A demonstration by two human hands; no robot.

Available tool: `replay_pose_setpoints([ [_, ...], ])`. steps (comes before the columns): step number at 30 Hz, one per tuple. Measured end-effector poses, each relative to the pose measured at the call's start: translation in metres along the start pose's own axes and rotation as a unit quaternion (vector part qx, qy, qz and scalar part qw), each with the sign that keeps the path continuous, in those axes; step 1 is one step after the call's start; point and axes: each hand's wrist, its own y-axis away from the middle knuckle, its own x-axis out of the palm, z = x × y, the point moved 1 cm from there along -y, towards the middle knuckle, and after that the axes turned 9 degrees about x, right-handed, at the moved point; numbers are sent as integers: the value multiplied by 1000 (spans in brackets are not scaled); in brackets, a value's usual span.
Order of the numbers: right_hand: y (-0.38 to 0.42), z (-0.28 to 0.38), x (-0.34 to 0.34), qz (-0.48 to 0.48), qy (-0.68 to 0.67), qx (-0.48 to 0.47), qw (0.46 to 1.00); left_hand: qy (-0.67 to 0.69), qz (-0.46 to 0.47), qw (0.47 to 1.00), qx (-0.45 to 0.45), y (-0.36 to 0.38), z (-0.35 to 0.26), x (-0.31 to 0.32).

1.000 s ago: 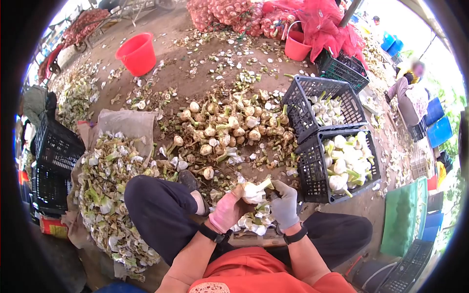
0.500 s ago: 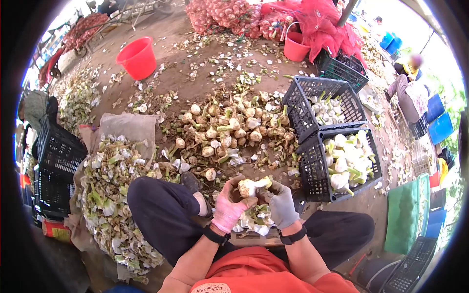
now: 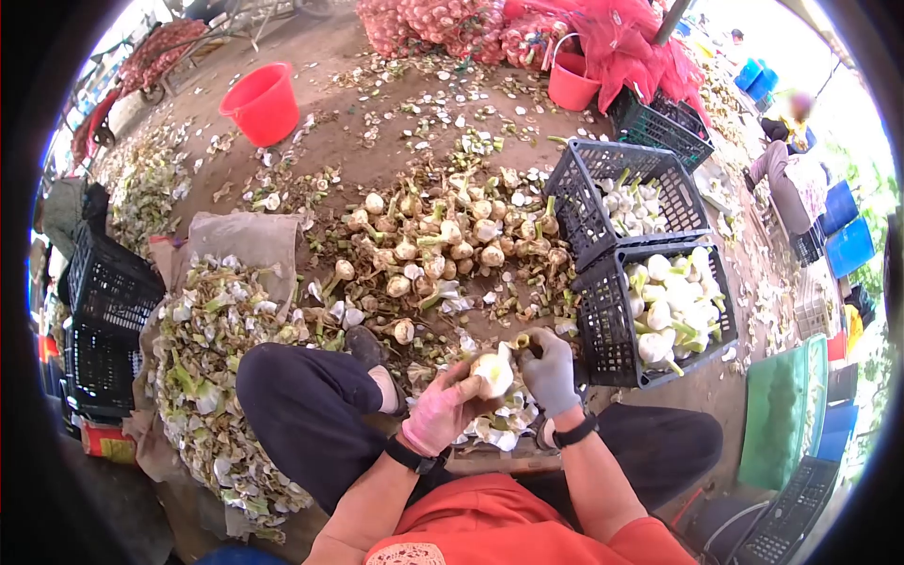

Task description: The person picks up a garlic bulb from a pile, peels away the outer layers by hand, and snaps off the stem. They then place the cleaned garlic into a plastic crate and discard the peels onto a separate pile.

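Note:
My left hand (image 3: 441,410), in a pinkish glove, is closed round a white garlic bulb (image 3: 493,375) in front of my lap. Close by on the right, my right hand (image 3: 549,377), in a grey glove, has its fingers pressed together beside the top of the bulb; a small brownish-green piece shows at its fingertips. Peeled skins (image 3: 502,428) lie below the hands. Beyond them a pile of unpeeled garlic bulbs (image 3: 443,240) is spread on the ground. Cleaner white bulbs (image 3: 661,311) fill the near black crate (image 3: 607,330) at the right.
Another black crate (image 3: 576,202) holds garlic behind the near one. A heap of skins (image 3: 217,377) lies left of my knee. Red buckets (image 3: 261,105), red net sacks (image 3: 438,28), stacked crates (image 3: 111,320) and a green container (image 3: 783,414) stand around. A seated person (image 3: 789,174) is at the right.
The bulb has turned upright in my left hand and looks whiter. My right hand has moved slightly up and away from it.

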Motion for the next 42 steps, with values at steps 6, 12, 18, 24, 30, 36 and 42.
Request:
replay_pose_setpoints([
  [6,-1,10,-23,52,16,-48,997,-16,19,1000,-14,-1,-1,-5],
  [12,25,46,-32,157,-77,-41,984,-32,-40,999,-7,-2,7,-13],
  [18,29,57,-26,116,46,-56,991,4,-56,998,-17,1,3,-10],
  [24,22,49,-20,84,89,-116,986,7,-63,998,-25,2,10,-20],
  [30,0,-12,-4,84,214,-50,972,48,-8,991,-126,7,8,-18],
  [36,7,-21,-6,106,51,-60,991,44,1,999,-10,4,8,-21],
  [42,11,50,-31,206,-94,32,974,-218,-59,974,12,-3,-1,-12],
])
